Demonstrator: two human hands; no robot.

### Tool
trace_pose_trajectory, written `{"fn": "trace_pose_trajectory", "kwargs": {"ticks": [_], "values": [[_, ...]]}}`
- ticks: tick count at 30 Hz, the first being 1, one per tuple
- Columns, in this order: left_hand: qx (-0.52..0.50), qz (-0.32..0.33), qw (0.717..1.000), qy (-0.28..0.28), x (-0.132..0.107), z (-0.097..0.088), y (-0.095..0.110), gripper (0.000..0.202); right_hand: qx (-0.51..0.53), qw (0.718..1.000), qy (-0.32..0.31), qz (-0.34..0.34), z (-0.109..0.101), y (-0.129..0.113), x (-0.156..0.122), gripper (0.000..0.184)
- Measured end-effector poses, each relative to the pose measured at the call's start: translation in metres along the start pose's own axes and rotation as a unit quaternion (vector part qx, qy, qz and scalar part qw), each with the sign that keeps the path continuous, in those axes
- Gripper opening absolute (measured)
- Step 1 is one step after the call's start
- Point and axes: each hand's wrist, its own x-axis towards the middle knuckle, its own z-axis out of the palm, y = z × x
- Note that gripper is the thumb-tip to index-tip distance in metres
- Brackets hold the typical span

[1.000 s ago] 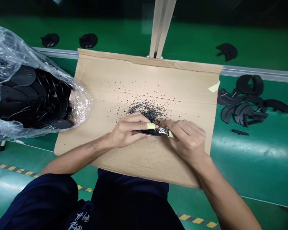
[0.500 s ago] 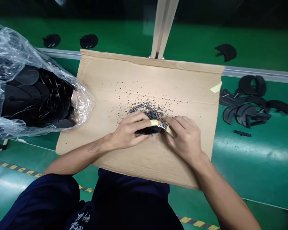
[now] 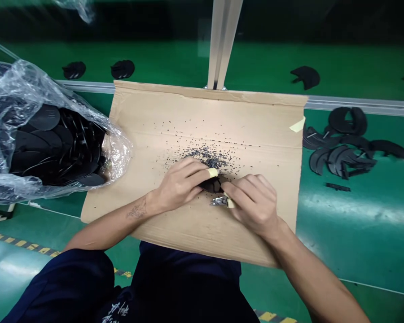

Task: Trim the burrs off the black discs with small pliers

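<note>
My left hand is closed on a black plastic part, held over the cardboard sheet. Yellow tape wraps a finger of that hand. In my right hand is a pair of small nippers; their metal jaws point left, just below the part and apart from it. The fingertips of my right hand are close to the part's right end, and I cannot tell whether they touch it. Behind my hands lies a pile of tiny black plastic scraps, with more scattered around it.
A clear plastic bag full of black disc-like parts stands at the left. Several curved black parts lie on the green surface at the right. Beyond the cardboard rises a metal post.
My right hand has drawn the nippers from the part's right end down toward me and turned the jaws left. The part has tilted in my left hand. The whole view has shifted slightly.
</note>
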Motion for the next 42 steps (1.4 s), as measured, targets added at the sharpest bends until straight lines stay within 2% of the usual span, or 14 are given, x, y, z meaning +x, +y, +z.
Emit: {"fn": "trace_pose_trajectory", "kwargs": {"ticks": [3,5,7,10,14,16,24,30,32,37,39,42], "values": [[0.033,0.016,0.999,-0.017,-0.001,0.002,-0.002,0.030,0.098,0.995,-0.003,0.003,-0.001,-0.001,-0.001,0.017],[-0.019,0.006,1.000,-0.005,-0.001,0.002,-0.002,0.030,0.196,0.979,0.009,0.046,-0.003,0.001,-0.001,0.017],[-0.089,-0.020,0.996,0.017,0.000,0.002,-0.002,0.029,0.224,0.968,0.032,0.105,-0.005,0.006,0.000,0.021],[-0.166,-0.052,0.984,0.035,0.001,0.000,0.000,0.026,0.128,0.982,0.025,0.135,-0.007,0.015,0.000,0.019],[-0.199,-0.066,0.978,0.017,0.000,-0.002,0.003,0.023,0.011,0.995,-0.054,0.083,-0.005,0.020,-0.003,0.018],[-0.201,-0.066,0.977,0.013,-0.001,-0.002,0.004,0.021,-0.015,0.995,-0.069,0.070,-0.004,0.018,-0.003,0.018],[-0.224,-0.075,0.971,0.031,0.000,0.001,0.005,0.016,-0.033,0.995,-0.059,0.068,-0.004,0.014,-0.003,0.017],[-0.238,-0.067,0.967,0.053,-0.002,0.005,0.006,0.015,-0.128,0.991,-0.035,0.023,-0.007,0.008,-0.001,0.011],[-0.240,-0.064,0.967,0.054,-0.002,0.005,0.006,0.014,-0.116,0.992,-0.041,0.029,-0.008,0.007,-0.002,0.014],[-0.253,-0.071,0.964,0.042,0.001,0.003,0.006,0.017,0.032,0.994,-0.047,0.092,-0.006,0.010,-0.007,0.020],[-0.250,-0.075,0.964,0.045,0.002,0.001,0.007,0.019,0.028,0.992,-0.037,0.117,-0.004,0.013,-0.008,0.023],[-0.242,-0.079,0.967,0.026,0.004,0.000,0.009,0.024,-0.034,0.991,-0.042,0.122,-0.001,0.015,-0.006,0.025]]}}
